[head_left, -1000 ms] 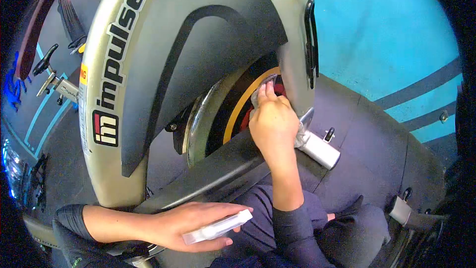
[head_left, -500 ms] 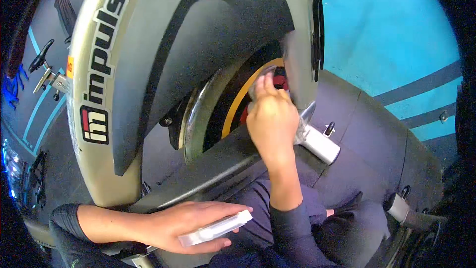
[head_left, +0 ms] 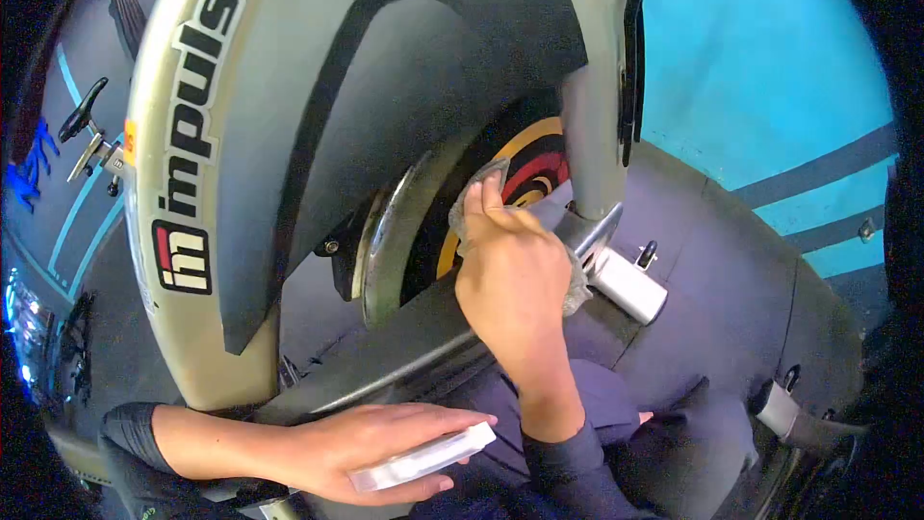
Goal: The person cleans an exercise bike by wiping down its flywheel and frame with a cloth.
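Note:
My right hand [head_left: 515, 274] is closed on a grey cloth [head_left: 576, 294]. Its fingers press part of the cloth onto the flywheel [head_left: 423, 241], whose black face carries yellow and red rings. The flywheel belongs to an exercise bike with a grey and beige cover [head_left: 452, 58] marked "impulse". Lower down, my left hand [head_left: 356, 443] is wrapped around a flat, translucent item with a white end [head_left: 423, 459], perhaps a small bottle. That hand lies just below the dark frame bar [head_left: 385, 371].
A silver foot with a black knob [head_left: 626, 284] sticks out right of the cloth. Another bike's silver-ended foot [head_left: 778, 406] stands at lower right. A second bike's saddle [head_left: 82, 111] shows at far left. The floor [head_left: 751, 67] is blue and dark grey.
My right hand has moved down and left across the flywheel with the cloth, and more of the red ring shows. My left hand stays nearly where it was. The view has shifted slightly.

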Available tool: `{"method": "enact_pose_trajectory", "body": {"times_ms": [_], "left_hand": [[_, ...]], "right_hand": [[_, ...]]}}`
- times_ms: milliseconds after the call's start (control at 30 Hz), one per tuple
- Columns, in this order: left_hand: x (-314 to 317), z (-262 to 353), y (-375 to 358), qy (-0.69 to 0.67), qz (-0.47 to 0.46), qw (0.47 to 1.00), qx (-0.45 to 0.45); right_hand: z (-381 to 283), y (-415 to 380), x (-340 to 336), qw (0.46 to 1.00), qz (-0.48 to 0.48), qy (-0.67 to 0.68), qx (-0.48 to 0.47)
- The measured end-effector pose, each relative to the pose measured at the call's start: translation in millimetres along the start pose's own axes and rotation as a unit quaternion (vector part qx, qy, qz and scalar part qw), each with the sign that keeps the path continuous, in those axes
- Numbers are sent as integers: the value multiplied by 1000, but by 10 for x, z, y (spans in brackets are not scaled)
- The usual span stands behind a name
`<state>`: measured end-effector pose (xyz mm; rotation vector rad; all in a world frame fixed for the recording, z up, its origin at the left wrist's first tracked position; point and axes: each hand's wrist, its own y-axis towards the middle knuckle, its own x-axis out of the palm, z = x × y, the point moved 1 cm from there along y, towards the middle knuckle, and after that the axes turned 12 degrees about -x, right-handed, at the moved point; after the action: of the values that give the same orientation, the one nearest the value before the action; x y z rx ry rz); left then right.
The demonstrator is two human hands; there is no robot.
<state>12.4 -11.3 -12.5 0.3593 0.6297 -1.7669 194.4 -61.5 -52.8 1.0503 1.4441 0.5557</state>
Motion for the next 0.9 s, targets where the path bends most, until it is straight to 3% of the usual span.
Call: {"method": "enact_pose_trajectory", "body": {"times_ms": [100, 633, 833, 900], "left_hand": [[-29, 2, 15, 5, 3, 1000, 3], [4, 1, 26, -5, -7, 1000, -1], [31, 0, 47, 4, -9, 1000, 8], [38, 7, 49, 8, -9, 1000, 6]], "right_hand": [[-50, 35, -16, 999, -14, -13, 32], [222, 129, 68, 999, 11, -47, 21], [433, 172, 214, 991, 81, -99, 40], [422, 163, 226, 991, 60, -110, 51]]}}
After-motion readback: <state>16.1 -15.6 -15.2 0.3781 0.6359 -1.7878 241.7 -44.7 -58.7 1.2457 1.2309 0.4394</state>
